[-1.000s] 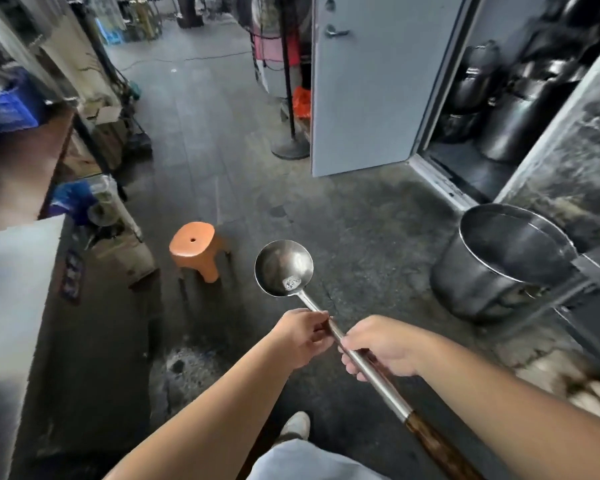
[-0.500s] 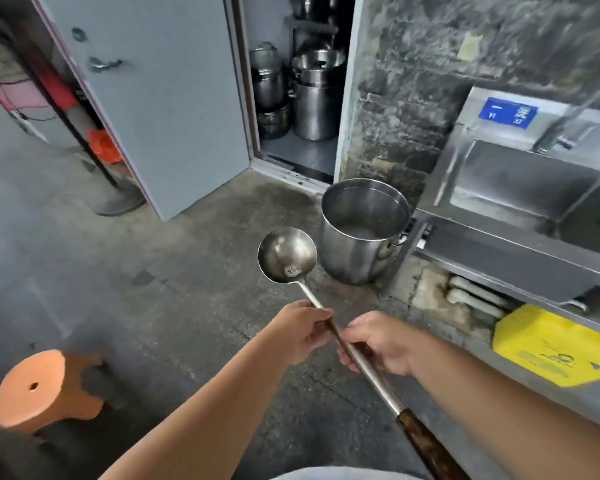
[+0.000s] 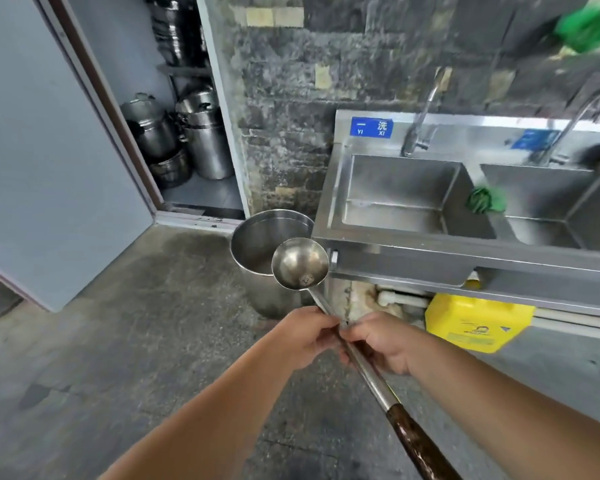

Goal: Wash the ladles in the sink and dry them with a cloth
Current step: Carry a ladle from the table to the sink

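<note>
The person has swung round from the open floor and the orange stool to face the steel sink (image 3: 329,206), which a second ago was only a sliver at the edge of view and now lies just ahead; I'd judge the carrying is nearly over and the washing about to start. The grip is unchanged: the left hand (image 3: 305,336) and the right hand (image 3: 381,341) are both curled round the metal shaft of the ladle (image 3: 300,263), touching each other, well above its dark wooden handle. The bowl is held up in the air in front of a big steel pot (image 3: 257,237) on the floor, beside the sink's corner. It looks dull, with a small pale mark near the neck.
</note>
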A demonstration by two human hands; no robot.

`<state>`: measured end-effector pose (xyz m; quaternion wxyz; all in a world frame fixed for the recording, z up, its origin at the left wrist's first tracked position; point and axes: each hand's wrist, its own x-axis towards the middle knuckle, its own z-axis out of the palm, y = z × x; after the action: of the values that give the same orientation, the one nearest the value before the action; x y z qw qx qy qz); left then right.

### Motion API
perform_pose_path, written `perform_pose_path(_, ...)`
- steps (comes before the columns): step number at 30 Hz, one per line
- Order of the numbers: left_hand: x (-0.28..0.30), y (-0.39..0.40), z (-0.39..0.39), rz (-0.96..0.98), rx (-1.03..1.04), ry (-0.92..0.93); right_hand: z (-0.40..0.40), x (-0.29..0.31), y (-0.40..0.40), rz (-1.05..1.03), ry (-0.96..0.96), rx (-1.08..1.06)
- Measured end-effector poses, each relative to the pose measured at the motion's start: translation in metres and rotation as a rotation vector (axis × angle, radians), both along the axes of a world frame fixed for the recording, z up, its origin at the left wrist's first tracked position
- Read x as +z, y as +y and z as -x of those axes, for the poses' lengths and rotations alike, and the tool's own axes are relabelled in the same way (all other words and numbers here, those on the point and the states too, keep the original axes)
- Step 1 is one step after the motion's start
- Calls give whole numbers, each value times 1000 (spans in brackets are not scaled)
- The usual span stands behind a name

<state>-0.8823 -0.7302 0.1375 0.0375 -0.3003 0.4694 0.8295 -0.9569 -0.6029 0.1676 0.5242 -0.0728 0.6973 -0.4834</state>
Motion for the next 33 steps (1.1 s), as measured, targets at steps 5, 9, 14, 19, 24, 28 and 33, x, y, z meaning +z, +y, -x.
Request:
perform_pose_path(5,15,23,84,40,12,-23,73,10,24,38,33,-87)
perform_pose_path(9,24,35,132,44,2,-25,114,18,39,69,52,-114)
perform_pose_path(14,31,46,188,63,-31,-34,163,19,50,58,14,-185)
perform_pose_path(19,25,43,239,37,-62,-77,206,12,49,90,-50,-291)
perform_pose_path(24,9,26,290,51,-115,-141,248,1,33,29,-48,-331)
perform_pose_path(28,-2,-3,345,53,-148,-148,292,-8,2,34,-50,-430)
perform_pose_path(33,-9,-49,421,79,-206,-138,355,-13,-41,44,-67,-511)
